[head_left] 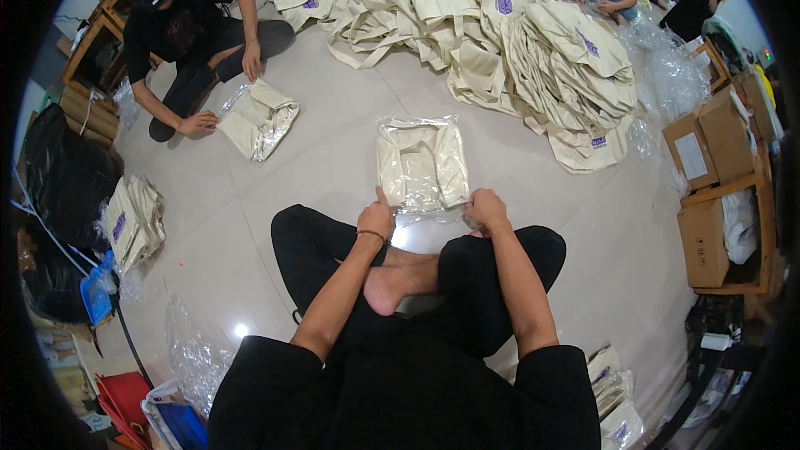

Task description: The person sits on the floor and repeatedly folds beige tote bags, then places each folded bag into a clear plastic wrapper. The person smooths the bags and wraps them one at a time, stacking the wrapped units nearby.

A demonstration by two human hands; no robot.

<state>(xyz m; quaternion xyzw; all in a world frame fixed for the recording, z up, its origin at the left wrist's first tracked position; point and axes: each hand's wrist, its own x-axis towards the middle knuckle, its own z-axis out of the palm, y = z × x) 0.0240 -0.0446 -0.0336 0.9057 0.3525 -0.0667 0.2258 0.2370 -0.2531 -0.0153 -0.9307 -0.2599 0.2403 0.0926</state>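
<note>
Glossy floor point(333, 117) beneath wrapped bag point(419, 168), cartons point(723, 143) rightward

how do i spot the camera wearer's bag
Below the big heap of bags, look before the wearer's crossed legs. A folded cream bag lies there in clear plastic. Unlike the co-worker's bag at upper left, it has the wearer's left hand and right hand at its lower corners.
</note>
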